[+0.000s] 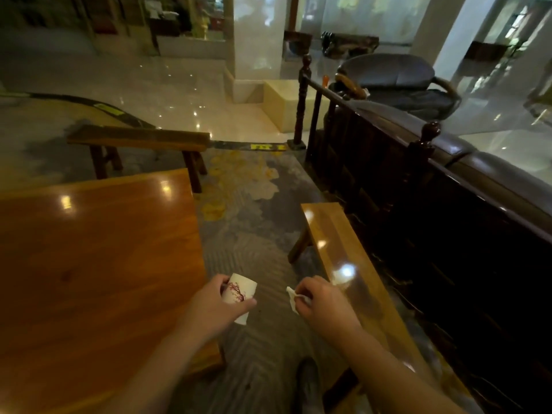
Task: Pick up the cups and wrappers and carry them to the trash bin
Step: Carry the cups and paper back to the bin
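While the left hand [213,303] wraps its fingers around a white paper cup [241,294] printed with red blossoms, the right hand [321,303] pinches a crumpled white wrapper [292,297], both above the patterned carpet [254,222] between the wooden table [95,258] and bench [346,249].

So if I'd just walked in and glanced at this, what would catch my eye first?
Probably the two hands low in the middle: the left hand grips a white paper cup with a red print, and the right hand pinches a small white wrapper. Next, the big glossy orange wooden table filling the left, with a shiny bench to the right and a dark wooden railing beyond it.
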`<action>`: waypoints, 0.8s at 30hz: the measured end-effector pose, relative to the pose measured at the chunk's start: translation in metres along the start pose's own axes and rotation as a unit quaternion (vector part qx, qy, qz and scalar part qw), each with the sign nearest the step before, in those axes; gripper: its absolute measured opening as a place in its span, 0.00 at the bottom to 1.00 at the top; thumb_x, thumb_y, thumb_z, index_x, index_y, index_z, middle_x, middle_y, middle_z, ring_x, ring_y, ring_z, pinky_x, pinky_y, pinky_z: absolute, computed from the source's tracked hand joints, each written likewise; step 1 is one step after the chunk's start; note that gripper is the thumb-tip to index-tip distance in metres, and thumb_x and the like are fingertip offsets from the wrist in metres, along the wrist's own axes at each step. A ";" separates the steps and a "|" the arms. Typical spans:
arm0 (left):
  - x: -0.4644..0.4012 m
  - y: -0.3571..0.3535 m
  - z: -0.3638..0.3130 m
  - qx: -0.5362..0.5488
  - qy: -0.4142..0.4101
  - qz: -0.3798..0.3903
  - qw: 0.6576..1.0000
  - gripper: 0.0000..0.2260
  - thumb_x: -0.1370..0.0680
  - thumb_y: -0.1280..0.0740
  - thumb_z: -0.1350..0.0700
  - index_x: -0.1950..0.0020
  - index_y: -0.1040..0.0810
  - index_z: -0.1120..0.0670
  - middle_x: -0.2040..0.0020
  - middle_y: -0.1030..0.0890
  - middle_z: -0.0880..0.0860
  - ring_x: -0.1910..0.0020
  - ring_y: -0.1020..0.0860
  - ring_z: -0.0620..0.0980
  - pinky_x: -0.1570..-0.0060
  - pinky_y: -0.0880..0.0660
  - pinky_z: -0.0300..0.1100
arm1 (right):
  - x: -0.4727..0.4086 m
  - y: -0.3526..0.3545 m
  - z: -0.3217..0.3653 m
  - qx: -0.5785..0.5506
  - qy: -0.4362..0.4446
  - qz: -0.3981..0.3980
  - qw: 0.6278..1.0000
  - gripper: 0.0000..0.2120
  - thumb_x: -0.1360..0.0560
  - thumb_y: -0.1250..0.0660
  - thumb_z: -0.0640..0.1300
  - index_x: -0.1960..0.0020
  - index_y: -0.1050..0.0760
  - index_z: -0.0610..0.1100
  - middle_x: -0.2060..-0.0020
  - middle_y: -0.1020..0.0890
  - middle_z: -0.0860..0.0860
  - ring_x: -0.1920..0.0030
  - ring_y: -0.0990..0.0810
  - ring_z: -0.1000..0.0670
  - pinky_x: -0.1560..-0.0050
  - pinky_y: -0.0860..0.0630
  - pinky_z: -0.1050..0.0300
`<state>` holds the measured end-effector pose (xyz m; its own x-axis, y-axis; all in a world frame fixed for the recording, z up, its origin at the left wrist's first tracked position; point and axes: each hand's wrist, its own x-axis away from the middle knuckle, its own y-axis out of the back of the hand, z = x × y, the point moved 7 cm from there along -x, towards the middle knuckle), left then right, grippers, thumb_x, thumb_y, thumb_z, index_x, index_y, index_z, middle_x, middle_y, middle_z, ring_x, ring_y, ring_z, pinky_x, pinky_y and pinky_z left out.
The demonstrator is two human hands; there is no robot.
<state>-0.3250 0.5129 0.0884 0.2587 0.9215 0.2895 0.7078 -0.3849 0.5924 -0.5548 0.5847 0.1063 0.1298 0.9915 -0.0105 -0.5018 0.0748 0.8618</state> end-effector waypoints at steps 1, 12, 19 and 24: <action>-0.018 0.002 -0.001 -0.004 0.006 -0.005 1.000 0.34 0.35 0.24 0.35 0.33 0.30 0.46 0.41 0.21 0.47 0.54 0.21 0.43 0.64 0.24 0.38 | -0.024 -0.002 -0.004 -0.004 0.010 0.005 1.000 0.02 0.25 0.32 0.52 0.53 0.25 0.55 0.57 0.24 0.58 0.58 0.24 0.58 0.57 0.22 0.60; -0.243 0.031 -0.051 0.010 0.098 -0.077 0.992 0.36 0.34 0.24 0.35 0.32 0.30 0.48 0.41 0.21 0.49 0.53 0.22 0.43 0.61 0.21 0.40 | -0.311 0.026 -0.059 -0.012 0.109 0.073 0.991 0.03 0.24 0.33 0.50 0.54 0.25 0.51 0.59 0.26 0.56 0.60 0.26 0.56 0.61 0.29 0.59; -0.357 0.067 -0.075 -0.005 0.131 -0.116 0.985 0.37 0.37 0.27 0.30 0.35 0.30 0.46 0.46 0.22 0.45 0.53 0.22 0.45 0.57 0.23 0.45 | -0.460 0.032 -0.049 -0.004 0.161 0.098 0.982 0.03 0.25 0.32 0.49 0.55 0.24 0.51 0.58 0.24 0.55 0.59 0.26 0.54 0.61 0.29 0.59; -0.464 0.109 -0.066 0.022 0.136 -0.152 0.979 0.35 0.39 0.28 0.29 0.39 0.30 0.44 0.47 0.21 0.44 0.54 0.22 0.43 0.57 0.22 0.47 | -0.584 0.013 -0.022 0.005 0.198 0.119 0.973 0.03 0.25 0.31 0.49 0.56 0.25 0.52 0.59 0.25 0.55 0.59 0.26 0.55 0.59 0.24 0.55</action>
<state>-0.4113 0.0401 0.0679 -0.1482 0.9430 0.2981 0.7539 -0.0874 0.6512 -0.6560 0.0088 0.1119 -0.3297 0.9441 -0.0026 -0.4681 -0.1611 0.8689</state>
